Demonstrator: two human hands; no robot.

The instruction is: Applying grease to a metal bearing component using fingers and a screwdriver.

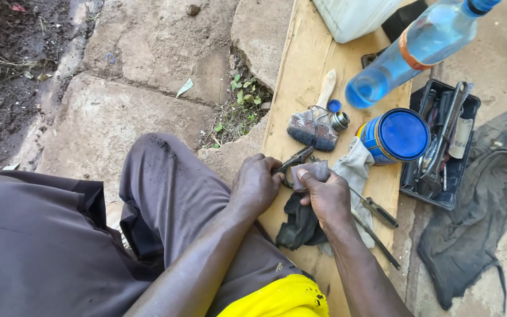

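My left hand (255, 185) grips a small dark metal part (294, 159) that sticks out past the fingers over a wooden board (300, 82). My right hand (328, 196) presses a small grey piece of abrasive paper (311, 172) against that part with the thumb. Both hands meet above a dark rag (299, 226) and a pale cloth (354, 167) lying on the board. My bent knee in grey trousers (165, 188) is just left of the hands.
On the board lie a paint brush (317, 120), a small blue-capped valve piece (337, 114), a blue-lidded tin (397, 136), a lying plastic bottle (418, 50), a white container (353, 17) and thin metal rods (377, 220). A black tool tray (441, 147) and grey cloth (482, 205) sit right.
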